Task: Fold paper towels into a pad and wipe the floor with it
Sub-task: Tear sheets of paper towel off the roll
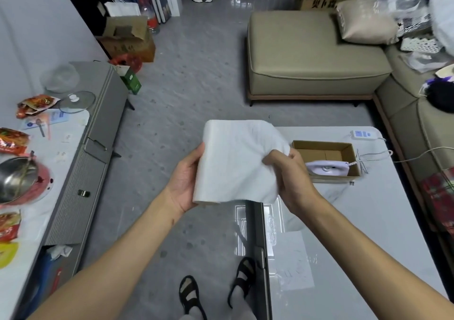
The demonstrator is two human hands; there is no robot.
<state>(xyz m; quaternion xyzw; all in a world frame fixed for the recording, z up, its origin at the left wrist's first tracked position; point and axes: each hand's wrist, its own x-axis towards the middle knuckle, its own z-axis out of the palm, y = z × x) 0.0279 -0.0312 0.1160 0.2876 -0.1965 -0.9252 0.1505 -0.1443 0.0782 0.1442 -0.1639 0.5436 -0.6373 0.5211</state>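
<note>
A white stack of paper towels [235, 160] hangs in the air in front of me, above the grey floor [177, 98] and the near corner of the white table [368, 209]. My left hand [188, 179] grips its left edge, thumb on top and palm underneath. On the right side my right hand [287, 174] pinches a bunched fold of the same paper. The towel's upper part curves over and its lower edge droops.
A grey low cabinet [86, 172] with a metal bowl and snack packets runs along the left. The white table holds an open cardboard box [326, 157] with a small purple device. A beige sofa [312, 59] stands beyond. My sandalled feet [216, 292] stand on the floor.
</note>
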